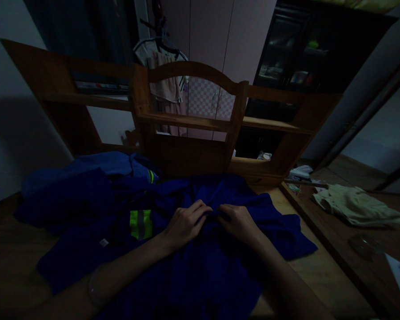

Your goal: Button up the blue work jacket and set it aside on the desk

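Note:
A dark blue work garment lies spread over the wooden surface in front of me, with a yellow-green and grey reflective patch left of my hands. My left hand pinches a fold of its cloth near the middle. Close by on the right, my right hand grips the same fold, fingers bent round it. Only a small gap separates the fingertips of both hands. A small white label shows on the cloth at the left. What exactly the fingertips hold within the fold is too dark to make out.
More blue clothing is heaped at the left. A wooden shelf unit stands along the back. On the lower brown surface at right are a pale cloth and a glass jar. Clothes hang on a rack behind.

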Motion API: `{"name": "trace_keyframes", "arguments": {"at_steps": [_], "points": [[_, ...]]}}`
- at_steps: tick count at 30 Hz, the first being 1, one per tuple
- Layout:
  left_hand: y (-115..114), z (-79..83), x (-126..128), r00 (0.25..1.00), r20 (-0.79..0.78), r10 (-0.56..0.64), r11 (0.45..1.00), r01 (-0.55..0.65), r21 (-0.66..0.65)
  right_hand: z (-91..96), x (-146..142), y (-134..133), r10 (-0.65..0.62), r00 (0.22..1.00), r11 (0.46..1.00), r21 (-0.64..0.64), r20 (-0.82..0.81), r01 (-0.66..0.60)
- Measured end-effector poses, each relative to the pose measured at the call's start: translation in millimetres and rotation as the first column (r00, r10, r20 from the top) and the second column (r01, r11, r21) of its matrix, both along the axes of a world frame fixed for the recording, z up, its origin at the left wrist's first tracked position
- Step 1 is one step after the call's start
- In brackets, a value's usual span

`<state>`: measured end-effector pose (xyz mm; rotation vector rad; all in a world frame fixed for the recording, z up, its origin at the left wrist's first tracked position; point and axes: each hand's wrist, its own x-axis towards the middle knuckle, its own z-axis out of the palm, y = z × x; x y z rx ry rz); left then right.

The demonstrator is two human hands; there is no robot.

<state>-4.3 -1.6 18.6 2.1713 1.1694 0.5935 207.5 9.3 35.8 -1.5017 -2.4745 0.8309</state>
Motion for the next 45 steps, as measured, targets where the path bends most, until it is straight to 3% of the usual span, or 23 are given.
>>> {"name": "trace_keyframes", "arguments": {"at_steps": [21,38,45], "points": [[-0.2,0.3,0.7,1.0,0.002,0.015,0.999,-0.015,0.028,-0.6,-1.0,0.1,-0.002,1.0,1.0,-0.015,0.018,0.002],[4.0,0.8,2.3,0.999,0.036,0.033,0.999,-0.032,-0.038,1.1,2.5,3.1,-0.014,1.0,1.0,-0.019,-0.021,0.014],[11.0,1.7,7.1,0.999,0.028,0.024,0.995,-0.022,-0.095,0.3,6.4,7.6,0.006,0.999,1.0,-0.024,0.04,-0.005]]}}
